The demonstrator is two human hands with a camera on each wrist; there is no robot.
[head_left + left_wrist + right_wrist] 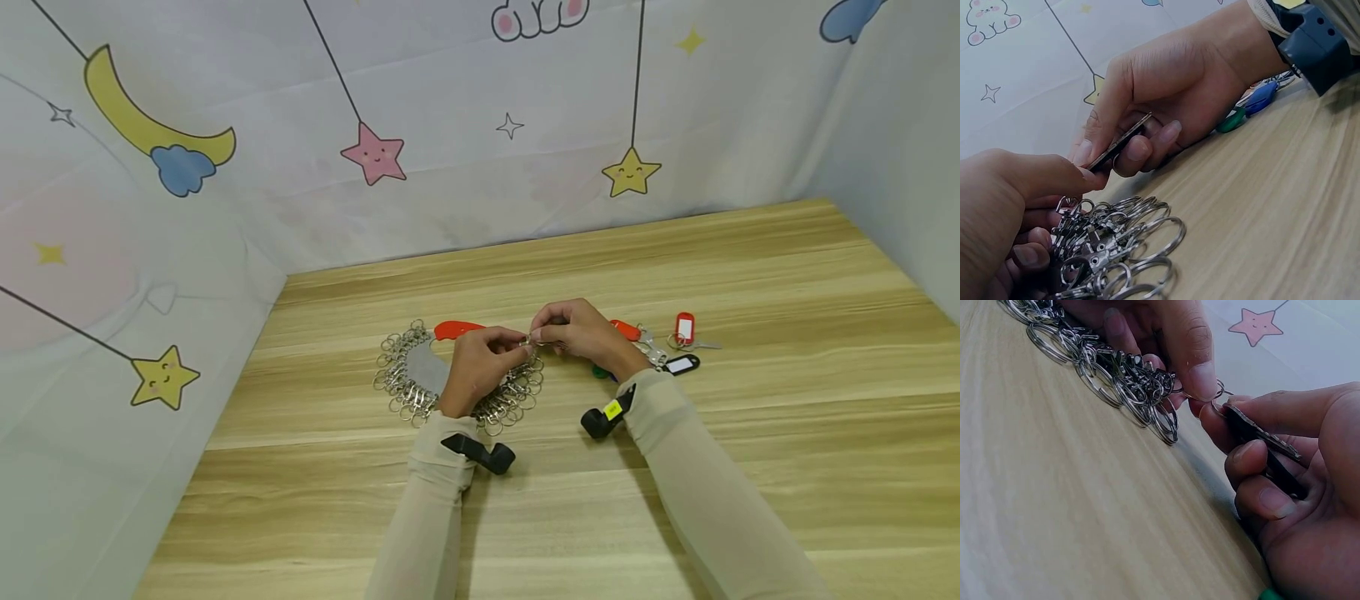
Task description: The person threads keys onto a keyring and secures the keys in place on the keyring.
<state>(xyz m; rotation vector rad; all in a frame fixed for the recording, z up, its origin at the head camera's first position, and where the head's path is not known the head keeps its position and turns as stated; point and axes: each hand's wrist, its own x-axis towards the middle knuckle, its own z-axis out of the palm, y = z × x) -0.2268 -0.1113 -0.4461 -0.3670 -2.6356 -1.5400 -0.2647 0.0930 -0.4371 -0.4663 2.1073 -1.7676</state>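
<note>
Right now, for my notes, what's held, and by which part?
Left hand: a ring, by its rim; right hand: a key, by its end near that ring.

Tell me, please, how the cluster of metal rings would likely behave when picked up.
The cluster of metal rings would probably dangle and swing, since its rings are linked to separate small fittings. It may feel heavy for its size, with so many metal parts crowded together. Its shiny surfaces suggest possible slipperiness.

A wood-grain table (555,525) bears metal key rings (401,373) and coloured tags (685,327)
</note>
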